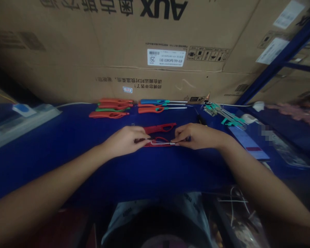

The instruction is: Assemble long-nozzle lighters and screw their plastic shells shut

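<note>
My left hand [126, 139] and my right hand [193, 135] meet over the blue table [67, 144], both pinched closed on the two ends of a red lighter shell [158, 141] with a thin metal wire along it. A second red shell half [160, 128] lies just behind, between the hands. The fingertips hide the ends of the part.
At the back lie a stack of red and green lighter shells [112, 108], a blue and a red long-nosed lighter [160, 105], and teal metal parts [226, 115]. Large cardboard boxes [144, 44] wall the rear. A clear plastic box [20, 119] sits left; paper and bags right.
</note>
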